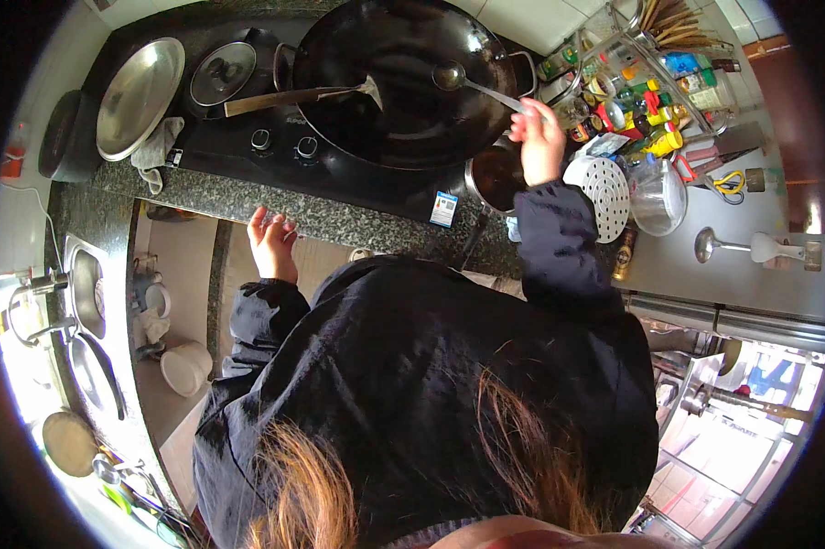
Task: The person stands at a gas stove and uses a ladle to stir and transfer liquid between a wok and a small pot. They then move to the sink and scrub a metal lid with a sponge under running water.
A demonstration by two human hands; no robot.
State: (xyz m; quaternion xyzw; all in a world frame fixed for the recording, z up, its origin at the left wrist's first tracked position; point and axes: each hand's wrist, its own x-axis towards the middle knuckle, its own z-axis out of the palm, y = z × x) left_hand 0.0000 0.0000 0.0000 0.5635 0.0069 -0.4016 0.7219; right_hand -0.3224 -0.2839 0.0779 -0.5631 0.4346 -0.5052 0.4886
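Note:
My right hand point(539, 137) grips the handle end of a metal spoon point(485, 91). Its round bowl sits over the right part of a large black wok point(403, 137) on the stove; I cannot tell whether it touches the metal. A spatula point(284, 99) with a wooden handle lies across the wok's left rim, its metal blade inside. My left hand point(273, 242) hovers by the front edge of the granite counter point(330, 212), fingers apart and slightly bent, holding nothing. Below my right wrist, a small dark pot point(496, 178) stands partly hidden by my sleeve.
Left of the wok are a lidded pan point(223, 73), an oval metal tray point(140, 99) and a grey cloth point(158, 154). Seasoning bottles point(650, 119) crowd a rack on the right. Nearby are a white perforated disc point(599, 199), a clear container point(657, 197) and a ladle point(705, 245).

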